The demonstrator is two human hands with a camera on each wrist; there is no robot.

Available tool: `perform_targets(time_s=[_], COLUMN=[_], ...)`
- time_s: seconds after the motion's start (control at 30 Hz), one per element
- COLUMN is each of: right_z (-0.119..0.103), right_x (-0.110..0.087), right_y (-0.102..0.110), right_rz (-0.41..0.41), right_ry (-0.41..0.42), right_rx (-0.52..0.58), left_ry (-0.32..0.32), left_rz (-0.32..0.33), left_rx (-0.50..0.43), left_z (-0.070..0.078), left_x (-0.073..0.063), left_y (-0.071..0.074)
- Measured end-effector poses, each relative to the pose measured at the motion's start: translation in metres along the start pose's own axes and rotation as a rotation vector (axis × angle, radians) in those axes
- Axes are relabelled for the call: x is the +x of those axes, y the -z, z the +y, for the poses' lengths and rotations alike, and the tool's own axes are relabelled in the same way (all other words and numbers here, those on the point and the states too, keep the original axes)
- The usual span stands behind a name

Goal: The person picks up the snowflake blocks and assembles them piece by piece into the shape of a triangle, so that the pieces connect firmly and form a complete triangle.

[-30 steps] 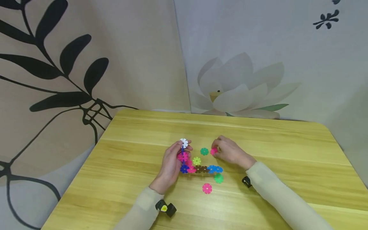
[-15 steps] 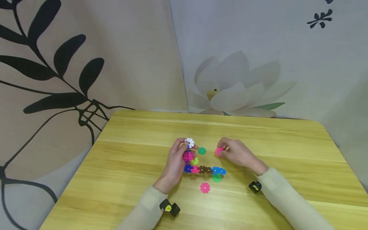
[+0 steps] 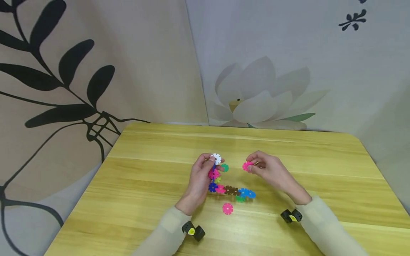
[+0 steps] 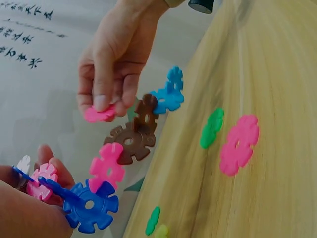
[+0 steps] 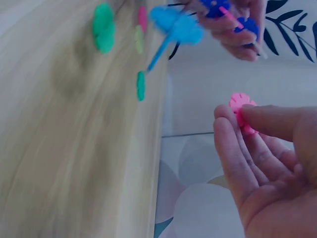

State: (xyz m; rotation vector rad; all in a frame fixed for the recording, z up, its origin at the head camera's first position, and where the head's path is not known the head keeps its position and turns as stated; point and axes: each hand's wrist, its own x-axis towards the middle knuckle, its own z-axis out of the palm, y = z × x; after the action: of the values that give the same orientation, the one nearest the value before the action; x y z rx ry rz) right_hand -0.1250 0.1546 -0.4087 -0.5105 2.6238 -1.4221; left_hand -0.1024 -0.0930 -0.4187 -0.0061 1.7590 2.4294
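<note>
My left hand grips one end of a chain of interlocked plastic snowflake discs, its thumb near the white disc. Dark blue, pink, brown and light blue discs follow along the chain; the dark blue disc and brown disc show clearly in the left wrist view. The light blue end sticks out to the right, above the table. To the right of the chain, my right hand pinches a single pink snowflake disc between thumb and fingers. A gap separates this disc from the chain.
On the wooden table lie a loose pink disc, a green disc under the chain's right part, another green disc and a yellow disc partly covered. A patterned wall stands behind the table's far edge.
My right hand has lifted the pink disc off the table and drawn it back to the right. My left hand has shifted right with the chain, now covering more of the yellow disc.
</note>
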Motion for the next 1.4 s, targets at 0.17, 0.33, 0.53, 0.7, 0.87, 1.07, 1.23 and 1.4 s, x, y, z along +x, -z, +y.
perform_targets(time_s=[0.17, 0.33, 0.53, 0.7, 0.87, 1.07, 1.23, 1.4], right_z=[-0.008, -0.016, -0.023, -0.027, -0.03, -0.033, -0.034, -0.034], right_x=[-0.004, -0.005, -0.006, -0.007, -0.005, -0.003, -0.002, -0.002], right_y=[-0.002, -0.005, -0.007, -0.011, -0.017, -0.021, -0.022, -0.024], right_rz=[0.022, 0.047, 0.075, 0.1, 0.139, 0.162, 0.186, 0.216], right_ry=[-0.009, -0.029, -0.05, -0.051, -0.014, 0.02, 0.067, 0.127], right_rx=[0.058, 0.111, 0.169, 0.164, 0.14, 0.133, 0.125, 0.091], left_ry=[-0.005, 0.012, 0.011, 0.002, -0.014, -0.021, -0.02, -0.022], left_rz=[0.002, 0.017, 0.026, 0.02, 0.012, 0.008, 0.008, 0.015], left_rx=[-0.01, -0.002, 0.019, 0.037, 0.031, 0.011, 0.003, -0.002], left_z=[-0.002, -0.004, -0.003, -0.005, -0.006, -0.006, -0.006, -0.006], left_x=[0.001, 0.002, 0.0, -0.003, -0.004, -0.003, -0.003, -0.002], left_y=[-0.005, -0.012, -0.019, -0.023, -0.027, -0.03, -0.031, -0.032])
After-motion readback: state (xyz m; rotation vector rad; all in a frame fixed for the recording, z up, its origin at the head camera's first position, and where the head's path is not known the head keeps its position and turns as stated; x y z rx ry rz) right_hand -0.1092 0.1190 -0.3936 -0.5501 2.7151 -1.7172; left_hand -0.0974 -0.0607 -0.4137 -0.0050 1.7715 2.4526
